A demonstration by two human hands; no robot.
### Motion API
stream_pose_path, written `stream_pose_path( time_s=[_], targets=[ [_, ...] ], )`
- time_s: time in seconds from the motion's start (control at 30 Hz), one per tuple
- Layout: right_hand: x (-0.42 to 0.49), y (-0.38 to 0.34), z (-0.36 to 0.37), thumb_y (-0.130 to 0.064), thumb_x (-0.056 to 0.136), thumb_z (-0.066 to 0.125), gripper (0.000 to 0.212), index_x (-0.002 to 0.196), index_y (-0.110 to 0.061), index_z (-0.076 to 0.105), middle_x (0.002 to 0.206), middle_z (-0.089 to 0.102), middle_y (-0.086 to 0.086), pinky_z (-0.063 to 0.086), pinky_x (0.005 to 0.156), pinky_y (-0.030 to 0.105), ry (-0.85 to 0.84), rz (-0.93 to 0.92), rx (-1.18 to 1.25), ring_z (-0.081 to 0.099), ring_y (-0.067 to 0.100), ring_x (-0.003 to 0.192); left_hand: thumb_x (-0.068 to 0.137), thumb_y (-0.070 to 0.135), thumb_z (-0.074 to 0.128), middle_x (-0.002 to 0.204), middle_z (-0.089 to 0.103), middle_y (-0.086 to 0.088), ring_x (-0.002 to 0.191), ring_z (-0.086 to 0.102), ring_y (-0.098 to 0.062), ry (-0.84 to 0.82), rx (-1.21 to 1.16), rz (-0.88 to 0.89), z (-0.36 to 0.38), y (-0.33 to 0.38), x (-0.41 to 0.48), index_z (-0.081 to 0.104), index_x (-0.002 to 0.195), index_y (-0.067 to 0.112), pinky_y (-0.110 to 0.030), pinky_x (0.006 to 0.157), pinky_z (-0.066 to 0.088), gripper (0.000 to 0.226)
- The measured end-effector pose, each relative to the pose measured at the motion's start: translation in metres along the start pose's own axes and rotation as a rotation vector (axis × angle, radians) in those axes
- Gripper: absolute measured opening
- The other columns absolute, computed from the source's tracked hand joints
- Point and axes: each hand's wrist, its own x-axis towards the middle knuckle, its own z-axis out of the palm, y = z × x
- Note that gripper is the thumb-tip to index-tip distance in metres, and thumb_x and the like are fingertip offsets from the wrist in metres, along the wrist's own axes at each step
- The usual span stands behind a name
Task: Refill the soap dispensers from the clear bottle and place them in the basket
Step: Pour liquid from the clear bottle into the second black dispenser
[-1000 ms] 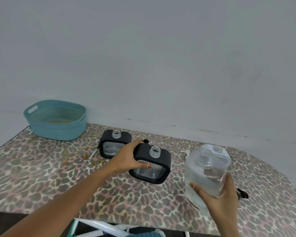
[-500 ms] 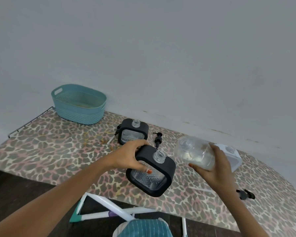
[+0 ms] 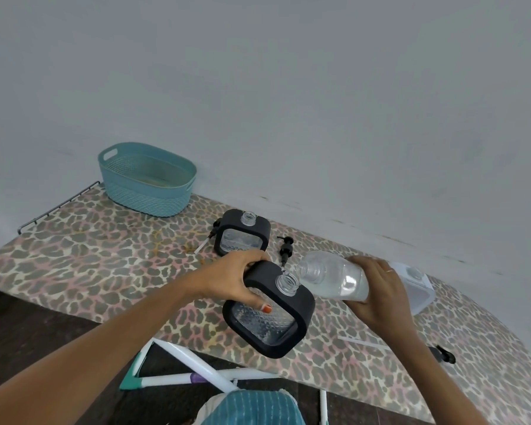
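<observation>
Grip check: clutching the stiff dispenser (image 3: 301,305) by its top corner in the left hand (image 3: 236,280), wrapping the right hand (image 3: 380,296) round the seemingly light, squashy clear bottle (image 3: 334,277), tipping its mouth just beside the dispenser's neck.

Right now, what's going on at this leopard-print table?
A person is mid-refill. The left hand grips a black dispenser, tilted above the table, while the right hand holds the clear bottle tipped sideways, its mouth just beside the dispenser's open neck; no stream is visible. A second black dispenser stands uncapped behind, a pump lying beside it. The teal basket at the far left holds no dispenser yet.
</observation>
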Motion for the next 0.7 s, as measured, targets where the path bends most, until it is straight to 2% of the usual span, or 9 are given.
stream_pose_path(
  time_s=[0.23,0.43,0.6,0.7],
  targets=[
    [0.002,0.002,-0.003,-0.043,0.069,0.057,0.044,0.105,-0.018,0.049,0.093,0.069,0.007,0.044,0.07,0.032,0.002,-0.037,-0.043,0.064,0.028,0.079,0.063,0.017,0.084,0.092,0.058,0.016,0.082,0.058,0.01,-0.017,0.008,-0.027,0.0,0.003,0.0,0.048,0.092,0.035,-0.007,0.074,0.045,0.049],
    [0.002,0.005,-0.004,-0.043,0.07,0.056,0.043,0.105,-0.018,0.05,0.093,0.069,0.006,0.047,0.069,0.034,0.005,-0.07,-0.099,0.064,0.027,0.081,0.062,0.018,0.084,0.093,0.06,0.011,0.082,0.059,0.002,-0.025,0.017,-0.051,0.002,0.003,-0.001,0.051,0.096,0.027,-0.013,0.075,0.049,0.048],
    [0.001,0.009,-0.004,-0.03,0.059,0.072,0.052,0.105,-0.018,0.049,0.093,0.07,0.006,0.048,0.067,0.035,0.022,-0.111,-0.166,0.065,0.029,0.08,0.063,0.019,0.084,0.094,0.061,0.008,0.087,0.061,-0.006,-0.036,0.03,-0.062,0.002,0.005,0.0,0.053,0.102,0.018,-0.017,0.078,0.049,0.05],
    [0.001,0.011,-0.004,-0.026,0.057,0.074,0.054,0.104,-0.017,0.05,0.093,0.07,0.006,0.049,0.067,0.036,0.033,-0.136,-0.185,0.066,0.029,0.08,0.063,0.02,0.084,0.095,0.06,0.009,0.088,0.06,-0.006,-0.044,0.043,-0.062,0.002,0.005,-0.001,0.052,0.102,0.019,-0.019,0.079,0.049,0.05]
  ],
)
